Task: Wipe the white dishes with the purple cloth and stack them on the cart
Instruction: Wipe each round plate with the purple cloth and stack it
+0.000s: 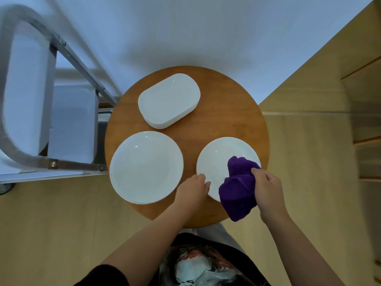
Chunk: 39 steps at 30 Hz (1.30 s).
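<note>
Bottom centre of the frame: the person's torso in a dark printed shirt (pixel 198 267), with both bare forearms reaching upward into the picture. Right hand (pixel 268 188), lower right of centre: fingers curled round a bunched purple terry cloth (pixel 239 190), gripping it; the cloth lies over the near right part of a round white plate (pixel 218 157) and hangs past the plate's near rim over the table edge. Left hand (pixel 194 188), just left of that plate: thumb and fingers pinch the plate's near left rim, the thumb tip resting on the white surface. This plate sits on the lower right part of a round brown wooden table (pixel 216 124); whether other plates lie beneath it cannot be told. Lower left of the table: a stack of larger round white plates (pixel 146 166), apart from the held plate, its left rim overhanging the table edge. Upper part of the table: a stack of white oblong dishes with rounded corners (pixel 169 100), lying diagonally. Left of the frame: a metal-framed cart (pixel 72 162) with pale shelves, standing beside the table on a light wooden floor (pixel 61 223). Upper frame: a white wall (pixel 195 27).
</note>
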Each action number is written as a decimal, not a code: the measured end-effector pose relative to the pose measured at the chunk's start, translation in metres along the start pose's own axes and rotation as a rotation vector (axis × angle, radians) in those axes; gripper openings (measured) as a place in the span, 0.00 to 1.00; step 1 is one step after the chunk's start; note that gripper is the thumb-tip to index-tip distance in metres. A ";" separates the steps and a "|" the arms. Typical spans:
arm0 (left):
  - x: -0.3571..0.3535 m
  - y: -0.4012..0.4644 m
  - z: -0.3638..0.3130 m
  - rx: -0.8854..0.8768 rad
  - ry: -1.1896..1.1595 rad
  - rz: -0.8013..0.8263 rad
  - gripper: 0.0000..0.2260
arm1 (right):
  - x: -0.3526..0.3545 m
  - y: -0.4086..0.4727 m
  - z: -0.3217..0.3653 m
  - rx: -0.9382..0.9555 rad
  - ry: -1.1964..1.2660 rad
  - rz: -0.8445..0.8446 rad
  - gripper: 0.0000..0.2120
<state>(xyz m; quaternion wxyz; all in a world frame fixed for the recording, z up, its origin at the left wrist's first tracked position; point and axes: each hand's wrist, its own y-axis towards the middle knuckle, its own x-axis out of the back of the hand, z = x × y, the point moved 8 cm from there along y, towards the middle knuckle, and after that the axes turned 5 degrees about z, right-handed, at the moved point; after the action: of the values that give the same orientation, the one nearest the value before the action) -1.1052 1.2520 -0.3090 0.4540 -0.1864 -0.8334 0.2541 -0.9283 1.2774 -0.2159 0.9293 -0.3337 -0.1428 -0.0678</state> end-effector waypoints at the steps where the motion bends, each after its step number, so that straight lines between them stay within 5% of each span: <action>1: -0.004 0.006 0.000 0.094 -0.063 0.021 0.15 | 0.003 0.002 -0.002 -0.006 0.004 0.004 0.11; 11: -0.010 0.036 0.018 0.445 -0.061 -0.047 0.30 | 0.014 0.030 -0.013 -0.017 -0.010 0.082 0.12; 17: 0.007 0.033 0.020 0.446 -0.143 -0.150 0.16 | 0.018 0.041 -0.012 0.006 -0.020 0.114 0.11; 25: 0.009 0.022 0.014 0.240 -0.378 -0.236 0.11 | 0.025 0.046 -0.014 0.009 -0.016 0.124 0.11; 31: -0.001 0.011 -0.012 0.312 -0.980 -0.328 0.17 | 0.035 0.044 -0.017 0.002 0.005 0.080 0.09; 39: 0.007 0.003 -0.023 0.351 -1.458 -0.293 0.15 | 0.064 0.037 0.000 0.066 0.180 -0.084 0.08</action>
<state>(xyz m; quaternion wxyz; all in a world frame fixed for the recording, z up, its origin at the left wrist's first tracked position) -1.0889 1.2635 -0.2955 -0.1587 0.2158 -0.8858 0.3789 -0.8588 1.3036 -0.2181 0.9452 -0.2893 -0.0745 -0.1316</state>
